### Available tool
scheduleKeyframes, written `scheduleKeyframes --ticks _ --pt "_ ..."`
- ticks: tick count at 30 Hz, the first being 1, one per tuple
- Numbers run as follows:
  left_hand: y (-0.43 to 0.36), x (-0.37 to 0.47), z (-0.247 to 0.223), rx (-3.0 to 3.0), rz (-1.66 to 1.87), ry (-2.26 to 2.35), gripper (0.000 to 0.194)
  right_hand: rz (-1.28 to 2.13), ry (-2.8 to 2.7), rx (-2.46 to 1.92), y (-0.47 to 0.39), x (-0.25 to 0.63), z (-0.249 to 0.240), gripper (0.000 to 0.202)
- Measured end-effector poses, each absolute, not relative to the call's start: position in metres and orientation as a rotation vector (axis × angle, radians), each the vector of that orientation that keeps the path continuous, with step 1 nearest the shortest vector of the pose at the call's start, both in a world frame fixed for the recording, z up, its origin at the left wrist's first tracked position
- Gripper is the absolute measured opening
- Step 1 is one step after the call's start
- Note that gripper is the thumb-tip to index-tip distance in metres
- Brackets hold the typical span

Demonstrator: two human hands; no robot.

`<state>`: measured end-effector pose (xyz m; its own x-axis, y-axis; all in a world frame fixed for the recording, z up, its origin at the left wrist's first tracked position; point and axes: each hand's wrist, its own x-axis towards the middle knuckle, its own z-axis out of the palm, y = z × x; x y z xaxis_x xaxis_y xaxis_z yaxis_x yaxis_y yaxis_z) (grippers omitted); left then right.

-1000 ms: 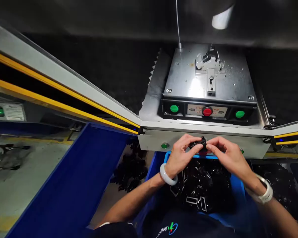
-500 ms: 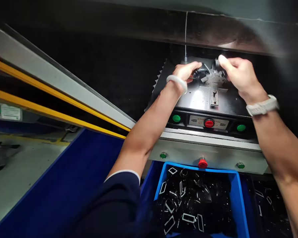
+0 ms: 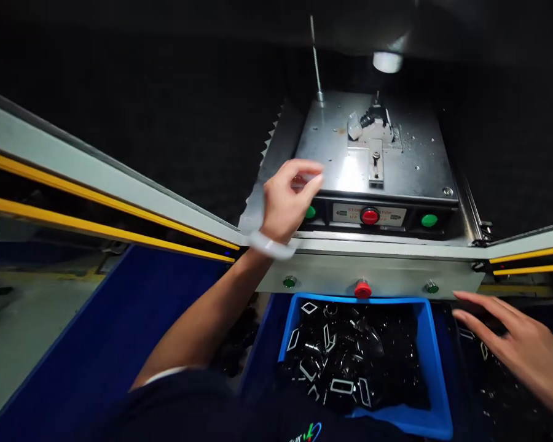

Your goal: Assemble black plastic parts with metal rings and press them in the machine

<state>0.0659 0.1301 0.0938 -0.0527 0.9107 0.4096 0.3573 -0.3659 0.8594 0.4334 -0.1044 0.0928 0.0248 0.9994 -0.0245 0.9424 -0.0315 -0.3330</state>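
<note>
My left hand (image 3: 289,196) hovers over the left front of the metal plate (image 3: 322,147), beside a green button (image 3: 310,212). Its thumb and forefinger are curved towards each other with a small gap, and nothing shows between them. On the plate, a black plastic part (image 3: 376,115) sits in a metal fixture (image 3: 375,132), apart from both hands. My right hand (image 3: 525,344) is low at the right, fingers stretched out and holding nothing visible, above dark parts (image 3: 493,393) with a few white-framed pieces.
A blue bin (image 3: 435,368) full of glossy black parts stands below the machine's front edge. Red stop buttons (image 3: 370,216) and green ones line the front. Yellow-striped side rails (image 3: 120,224) flank the opening. A thin rod (image 3: 316,55) rises at the plate's back left.
Both hands have left the fixture, where the black part now sits. My left hand has come down and left; my right hand has moved far down to the right. The view has shifted.
</note>
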Motion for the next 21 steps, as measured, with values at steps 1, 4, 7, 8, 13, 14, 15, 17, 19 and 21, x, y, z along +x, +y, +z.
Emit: scheduleKeyframes --ticks 1,4,7,8,13,14,15,17,19,21 --pt "0.091 0.05 0.085 1.685 1.356 1.425 0.012 0.495 -1.949 -2.129 -0.097 0.426 0.083 0.046" --pt "0.007 0.006 0.047 1.692 1.107 1.654 0.02 0.658 -1.758 -2.183 -0.073 0.415 0.052 0.046" --pt "-0.018 -0.026 0.006 1.829 0.873 1.674 0.033 0.723 -1.697 -2.093 -0.063 0.419 0.028 0.037" --pt "-0.017 -0.034 -0.004 1.876 0.822 1.652 0.038 0.753 -1.682 -2.058 -0.062 0.421 0.023 0.034" --pt "-0.004 -0.047 -0.017 2.007 0.73 1.619 0.031 0.731 -1.559 -2.012 -0.061 0.425 0.008 0.028" --pt "-0.005 -0.046 -0.015 2.013 0.736 1.649 0.03 0.7 -1.544 -2.011 -0.061 0.424 0.005 0.027" --pt "-0.006 -0.044 -0.014 2.01 0.746 1.678 0.03 0.673 -1.539 -2.005 -0.06 0.423 0.003 0.026" --pt "-0.011 -0.038 -0.013 1.979 0.752 1.721 0.034 0.643 -1.548 -1.983 -0.062 0.422 -0.001 0.023" --pt "-0.019 -0.029 -0.013 1.933 0.739 1.781 0.038 0.613 -1.555 -1.964 -0.068 0.419 -0.001 0.022" --pt "-0.029 -0.016 -0.012 1.941 0.772 1.859 0.041 0.515 -1.579 -1.973 -0.081 0.412 0.0 0.024"
